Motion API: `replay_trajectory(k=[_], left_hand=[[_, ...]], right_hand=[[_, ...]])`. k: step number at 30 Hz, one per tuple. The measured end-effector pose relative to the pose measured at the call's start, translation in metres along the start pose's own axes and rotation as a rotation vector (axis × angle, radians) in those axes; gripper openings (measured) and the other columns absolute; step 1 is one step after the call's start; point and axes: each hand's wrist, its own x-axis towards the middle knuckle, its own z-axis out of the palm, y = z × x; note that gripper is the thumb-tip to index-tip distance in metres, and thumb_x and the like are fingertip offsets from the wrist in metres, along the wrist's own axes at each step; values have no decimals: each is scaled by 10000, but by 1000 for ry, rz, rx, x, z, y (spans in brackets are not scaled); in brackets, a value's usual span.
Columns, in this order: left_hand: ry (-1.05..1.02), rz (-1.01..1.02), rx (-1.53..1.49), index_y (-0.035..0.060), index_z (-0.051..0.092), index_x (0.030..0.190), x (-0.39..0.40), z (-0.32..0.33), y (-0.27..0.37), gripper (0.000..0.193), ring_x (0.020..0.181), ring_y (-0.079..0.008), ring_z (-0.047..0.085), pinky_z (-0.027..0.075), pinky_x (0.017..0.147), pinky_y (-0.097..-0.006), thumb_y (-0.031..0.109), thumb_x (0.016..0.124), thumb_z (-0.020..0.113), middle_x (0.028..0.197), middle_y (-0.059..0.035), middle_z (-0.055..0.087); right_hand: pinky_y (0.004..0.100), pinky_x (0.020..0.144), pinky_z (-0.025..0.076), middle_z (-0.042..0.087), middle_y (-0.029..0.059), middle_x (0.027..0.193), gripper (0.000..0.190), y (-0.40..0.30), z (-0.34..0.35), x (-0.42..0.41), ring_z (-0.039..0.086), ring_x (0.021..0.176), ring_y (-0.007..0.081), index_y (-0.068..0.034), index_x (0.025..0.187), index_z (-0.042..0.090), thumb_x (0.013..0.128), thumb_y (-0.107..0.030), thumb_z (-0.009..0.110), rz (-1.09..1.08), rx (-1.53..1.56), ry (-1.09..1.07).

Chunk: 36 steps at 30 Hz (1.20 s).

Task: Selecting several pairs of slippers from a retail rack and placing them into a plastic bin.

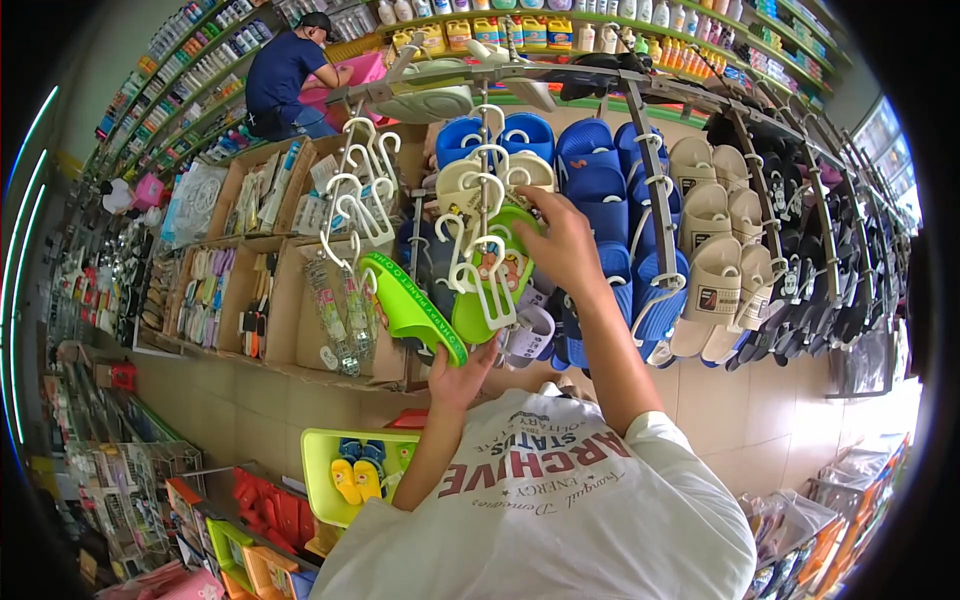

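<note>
A pair of green slide sandals is at my hands. My left hand (pixel 459 379) grips the heel end of one green slide sandal (pixel 409 304), tilted so its lettered side edge shows. The other green slide sandal (pixel 506 255) stands toe up behind a white plastic shoe hanger (pixel 487 289), with a cartoon print on its strap. Raised beside that sandal's upper end is my right hand (pixel 555 232), its fingers bent and spread; whether they touch the sandal or a hook cannot be told. Cream slide sandals (pixel 459 182) hang just behind, below blue ones (pixel 461 139).
Metal rack arms (pixel 651 187) carry blue, beige (pixel 712 277) and black slides on the right. Empty white hangers (pixel 364 199) dangle at left above cardboard boxes (pixel 300 322) of small goods. A yellow-green basket (pixel 319 480) holds small sandals. A person (pixel 289 75) sits beyond by a pink tub.
</note>
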Motion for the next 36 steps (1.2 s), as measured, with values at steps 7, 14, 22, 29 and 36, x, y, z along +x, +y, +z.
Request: replay_trajectory(k=[7,14,22,29,36], left_hand=[[17,-72,-114,133,544,1396,-3,-11,-6,508,1468,-456,223,329,1153,-547,413,975,591,1562,-140,358],[-8,-77,-63,156,548,1380,-1,-3,-4,422,1505,-377,169,304,1168,-540,381,1025,511,1610,-93,277],[48,-37,-77,158,552,1373,-15,-27,-1,408,1479,-314,258,308,1168,-506,377,1033,497,1577,-75,347],[80,-38,-75,145,537,1382,-17,-36,-2,410,1456,-299,307,319,1164,-504,365,1039,487,1550,-76,389],[81,-40,-99,111,505,1402,-17,-41,0,440,1414,-302,374,337,1154,-506,357,1037,494,1511,-83,442]], right_hand=[[426,871,505,653,205,1030,318,3,3,5,636,985,401,-15,1111,692,798,-67,709,-40,-130,-58],[449,827,528,644,213,1030,270,-4,-10,7,653,920,407,-5,1057,711,795,-69,705,-41,-158,6],[399,788,531,665,172,997,285,-11,-22,11,671,868,347,-18,1061,727,790,-105,734,-31,-199,65],[407,812,528,670,177,986,283,-10,-24,12,667,885,365,-9,1055,730,794,-117,721,-31,-182,102],[400,819,525,671,185,980,278,-10,-25,17,665,875,361,5,1047,729,798,-117,717,-48,-190,135]])
